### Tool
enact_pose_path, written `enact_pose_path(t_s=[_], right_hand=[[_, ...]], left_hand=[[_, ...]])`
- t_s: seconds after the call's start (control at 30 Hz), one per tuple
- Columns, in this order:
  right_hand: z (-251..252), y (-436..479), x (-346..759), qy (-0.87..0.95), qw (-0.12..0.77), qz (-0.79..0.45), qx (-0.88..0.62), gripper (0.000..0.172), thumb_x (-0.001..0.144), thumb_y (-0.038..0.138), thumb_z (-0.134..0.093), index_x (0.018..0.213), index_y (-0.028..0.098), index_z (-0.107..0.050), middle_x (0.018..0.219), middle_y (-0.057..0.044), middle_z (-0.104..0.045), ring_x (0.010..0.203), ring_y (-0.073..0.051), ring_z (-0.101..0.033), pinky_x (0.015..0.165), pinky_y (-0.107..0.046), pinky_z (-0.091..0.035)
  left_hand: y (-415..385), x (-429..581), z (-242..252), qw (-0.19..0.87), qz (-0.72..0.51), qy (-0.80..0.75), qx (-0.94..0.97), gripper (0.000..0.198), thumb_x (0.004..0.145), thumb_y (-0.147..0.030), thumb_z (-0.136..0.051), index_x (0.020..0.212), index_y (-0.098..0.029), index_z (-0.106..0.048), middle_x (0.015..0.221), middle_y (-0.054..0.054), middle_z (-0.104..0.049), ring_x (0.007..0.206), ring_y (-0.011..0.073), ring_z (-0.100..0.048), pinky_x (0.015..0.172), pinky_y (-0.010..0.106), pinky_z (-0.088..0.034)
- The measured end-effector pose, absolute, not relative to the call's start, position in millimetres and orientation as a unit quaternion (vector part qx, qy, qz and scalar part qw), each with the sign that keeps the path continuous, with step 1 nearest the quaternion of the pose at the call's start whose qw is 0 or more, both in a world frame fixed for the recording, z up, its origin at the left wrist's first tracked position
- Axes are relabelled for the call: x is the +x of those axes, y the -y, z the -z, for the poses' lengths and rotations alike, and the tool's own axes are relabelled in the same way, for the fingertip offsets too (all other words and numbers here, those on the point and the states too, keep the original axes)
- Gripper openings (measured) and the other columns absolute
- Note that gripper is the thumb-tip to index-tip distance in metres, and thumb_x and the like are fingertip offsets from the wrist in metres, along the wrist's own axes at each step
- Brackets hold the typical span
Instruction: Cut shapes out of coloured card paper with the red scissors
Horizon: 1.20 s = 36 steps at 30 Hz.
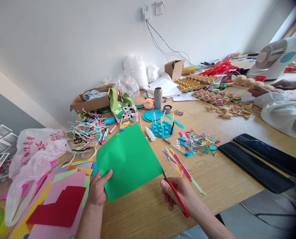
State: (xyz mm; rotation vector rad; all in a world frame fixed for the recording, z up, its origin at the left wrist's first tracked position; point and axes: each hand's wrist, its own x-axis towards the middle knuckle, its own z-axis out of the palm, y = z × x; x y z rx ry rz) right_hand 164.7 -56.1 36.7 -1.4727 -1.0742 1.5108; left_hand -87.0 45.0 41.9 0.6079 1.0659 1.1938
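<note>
My left hand (98, 191) pinches the lower left corner of a green paper sheet (129, 159) and holds it up over the wooden table (224, 179). My right hand (179, 194) grips red-handled scissors (176, 194), fingers through the loops. The blade tips touch the sheet's right edge. A stack of coloured paper sheets (60, 199), with a dark red cut piece on top, lies to the left of my left hand.
Cut paper strips (182, 167) and scraps (196, 142) lie right of the sheet. Pipe cleaners (87, 131), markers, a teal disc (162, 128), a steel flask (158, 98), two black slabs (256, 167) and plastic bags (35, 156) crowd the table. Another person's hands (259, 89) work at far right.
</note>
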Motion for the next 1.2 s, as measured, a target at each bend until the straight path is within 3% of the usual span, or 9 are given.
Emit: enact_pose_path(t_s=[0.6, 1.2], right_hand=[[-37.3, 55.3, 166.0, 0.386, 0.346, -0.573, -0.634, 0.051, 0.067, 0.064, -0.061, 0.052, 0.019, -0.041, 0.036, 0.004, -0.052, 0.023, -0.006, -0.042, 0.025, -0.014, -0.023], [-35.9, 56.9, 167.8, 0.397, 0.382, -0.592, -0.588, 0.047, 0.071, 0.059, -0.061, 0.056, 0.017, -0.044, 0.041, 0.003, -0.054, 0.029, -0.008, -0.048, 0.028, -0.014, -0.029]], left_hand=[[-45.4, -85.3, -41.7, 0.655, -0.519, -0.465, 0.292, 0.074, 0.057, -0.023, -0.079, 0.125, -0.022, -0.051, 0.1, 0.007, -0.07, 0.095, 0.0274, -0.064, 0.084, 0.039, -0.053], [-43.7, -84.4, -35.5, 0.643, -0.521, -0.434, 0.357, 0.078, 0.066, -0.022, -0.074, 0.135, -0.03, -0.039, 0.115, 0.003, -0.064, 0.105, 0.0245, -0.06, 0.089, 0.036, -0.049]])
